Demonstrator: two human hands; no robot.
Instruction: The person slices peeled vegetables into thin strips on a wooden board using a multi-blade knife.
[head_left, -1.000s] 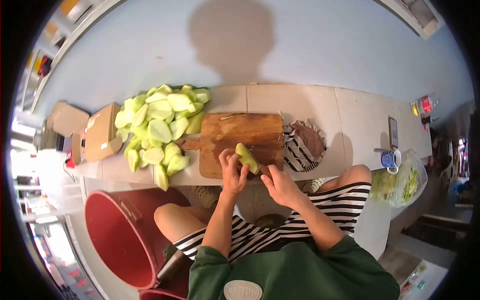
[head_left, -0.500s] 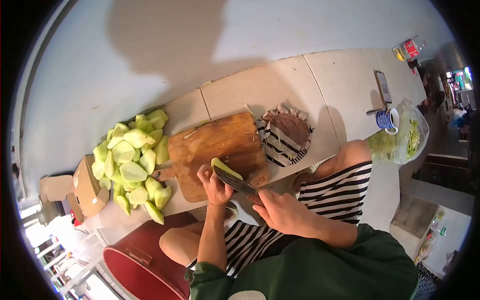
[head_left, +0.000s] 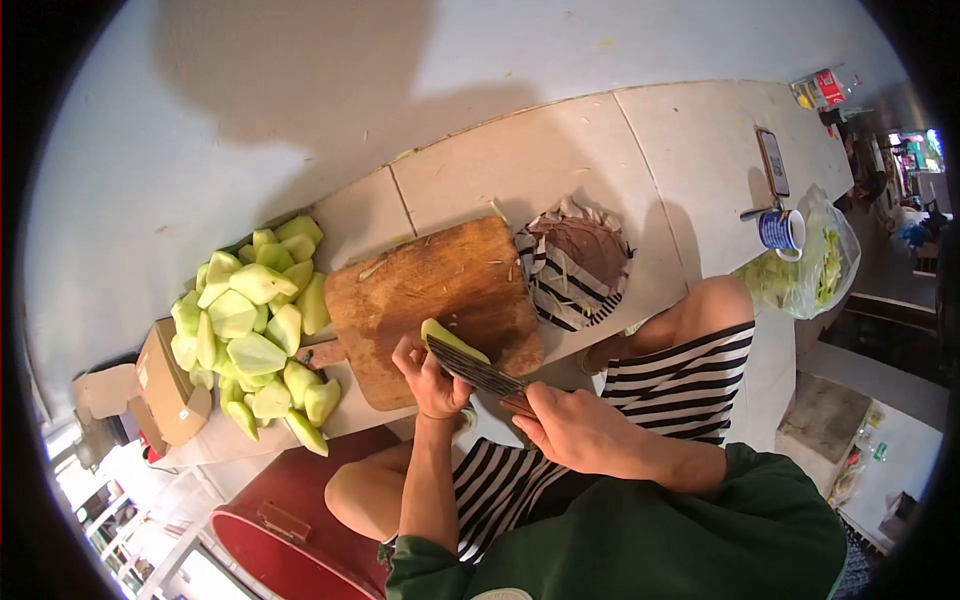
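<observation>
My left hand [head_left: 435, 385] is closed on a pale green vegetable piece [head_left: 452, 340] above the near edge of the wooden cutting board [head_left: 430, 285]. Wrapped round the handle of a dark-bladed knife [head_left: 475, 370], my right hand [head_left: 570, 425] is to the right of it. The blade lies along the near side of the piece and hides part of it. Left of the board is a heap of cut green pieces [head_left: 255, 353]. A striped cloth [head_left: 565, 295] lies bunched at the board's right side.
A red bin [head_left: 290, 520] stands below the counter at left, and an open cardboard box [head_left: 165, 390] sits beyond the heap. Toward the right are a blue and white mug [head_left: 780, 232], a phone [head_left: 772, 162], a bottle [head_left: 825, 88] and a plastic bag of greens [head_left: 828, 262].
The view has turned, so the board and heap appear tilted and further left. The knife blade has come up along the green piece, where before it was mostly hidden near my right hand.
</observation>
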